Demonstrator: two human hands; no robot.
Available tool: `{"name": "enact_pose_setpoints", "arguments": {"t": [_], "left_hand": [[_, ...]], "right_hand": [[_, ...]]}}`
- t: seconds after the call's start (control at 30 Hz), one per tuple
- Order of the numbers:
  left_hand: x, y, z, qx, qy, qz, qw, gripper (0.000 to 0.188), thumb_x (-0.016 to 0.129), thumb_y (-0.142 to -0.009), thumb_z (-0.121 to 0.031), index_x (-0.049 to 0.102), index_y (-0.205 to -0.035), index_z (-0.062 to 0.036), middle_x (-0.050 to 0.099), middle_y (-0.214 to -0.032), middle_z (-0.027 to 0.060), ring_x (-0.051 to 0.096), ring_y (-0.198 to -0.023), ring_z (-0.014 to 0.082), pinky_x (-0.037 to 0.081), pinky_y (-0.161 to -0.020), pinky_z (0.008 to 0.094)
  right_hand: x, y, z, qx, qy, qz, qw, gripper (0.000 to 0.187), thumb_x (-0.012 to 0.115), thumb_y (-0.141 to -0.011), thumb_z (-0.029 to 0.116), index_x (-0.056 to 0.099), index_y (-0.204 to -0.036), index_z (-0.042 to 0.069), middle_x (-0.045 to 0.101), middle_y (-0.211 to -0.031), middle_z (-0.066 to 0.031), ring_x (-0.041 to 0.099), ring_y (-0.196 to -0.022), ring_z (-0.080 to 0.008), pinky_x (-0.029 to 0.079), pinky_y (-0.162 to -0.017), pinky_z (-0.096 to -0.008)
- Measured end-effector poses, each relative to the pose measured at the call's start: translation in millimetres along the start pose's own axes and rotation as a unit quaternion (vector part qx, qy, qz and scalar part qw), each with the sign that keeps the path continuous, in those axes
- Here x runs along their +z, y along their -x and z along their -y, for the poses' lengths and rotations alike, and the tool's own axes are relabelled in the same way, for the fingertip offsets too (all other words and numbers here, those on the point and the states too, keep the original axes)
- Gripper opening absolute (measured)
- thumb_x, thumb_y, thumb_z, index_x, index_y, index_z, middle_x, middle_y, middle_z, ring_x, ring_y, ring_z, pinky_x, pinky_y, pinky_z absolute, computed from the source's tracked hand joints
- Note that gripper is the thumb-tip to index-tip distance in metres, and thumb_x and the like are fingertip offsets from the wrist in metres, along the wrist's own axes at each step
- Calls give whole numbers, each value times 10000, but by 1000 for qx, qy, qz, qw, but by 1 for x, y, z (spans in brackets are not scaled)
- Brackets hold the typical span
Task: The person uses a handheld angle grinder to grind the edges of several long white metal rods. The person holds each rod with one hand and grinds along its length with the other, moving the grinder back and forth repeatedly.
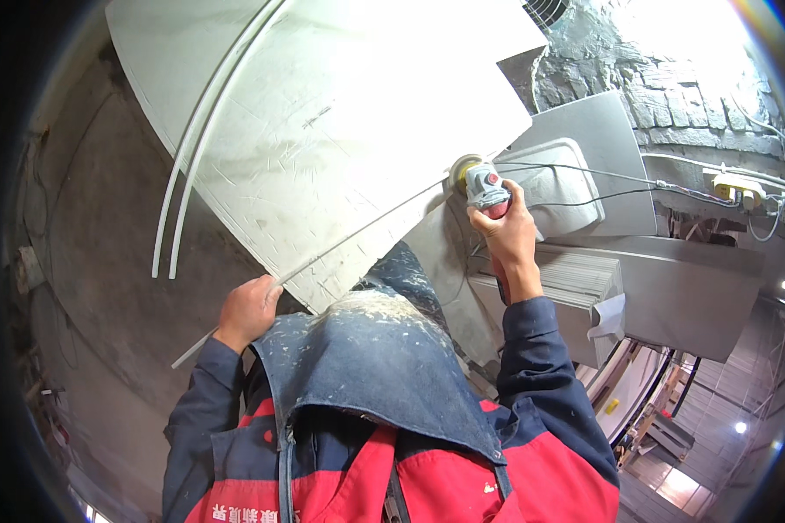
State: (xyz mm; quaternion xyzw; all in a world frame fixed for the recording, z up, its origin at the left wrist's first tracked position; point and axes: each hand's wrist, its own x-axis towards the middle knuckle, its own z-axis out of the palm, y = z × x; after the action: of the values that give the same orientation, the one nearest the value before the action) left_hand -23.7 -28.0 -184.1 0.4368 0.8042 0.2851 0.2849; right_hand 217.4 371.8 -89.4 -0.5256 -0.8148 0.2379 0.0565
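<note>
My right hand is wrapped round an angle grinder with a grey body, a red button and a round disc at its far end. The disc meets, or nearly meets, the upper right end of a thin white strip; exact contact is hard to tell. The strip slants down to my left hand, which is closed round it near the worktop's near corner. Its lower left end sticks out past my fist. Beneath the strip lies a large white board with scratches and scuffs.
Two more long strips hang over the board's left edge. At right stand a stack of thin panels and a grey panel against a brick wall. Black cables run from the grinder toward a yellow socket.
</note>
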Motion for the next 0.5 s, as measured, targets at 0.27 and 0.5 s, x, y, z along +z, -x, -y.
{"name": "enact_pose_setpoints", "arguments": {"t": [0.27,0.5], "left_hand": [[-11,13,14,-28,-55,0,998,271,644,-1033,-297,615,-906,-59,658,-833,204,639,-804,472,490,-672,566],[-20,22,24,-32,-63,18,997,271,649,-1028,-292,613,-896,-59,651,-812,212,637,-798,478,487,-675,575]], "right_hand": [[14,66,43,-80,-38,140,986,803,873,-765,315,545,-1462,89,759,-1092,-232,778,-993,-360,618,-883,-432],[30,73,55,-81,-29,187,979,871,877,-738,340,528,-1493,82,757,-1087,-241,756,-1001,-411,605,-892,-463]]}}
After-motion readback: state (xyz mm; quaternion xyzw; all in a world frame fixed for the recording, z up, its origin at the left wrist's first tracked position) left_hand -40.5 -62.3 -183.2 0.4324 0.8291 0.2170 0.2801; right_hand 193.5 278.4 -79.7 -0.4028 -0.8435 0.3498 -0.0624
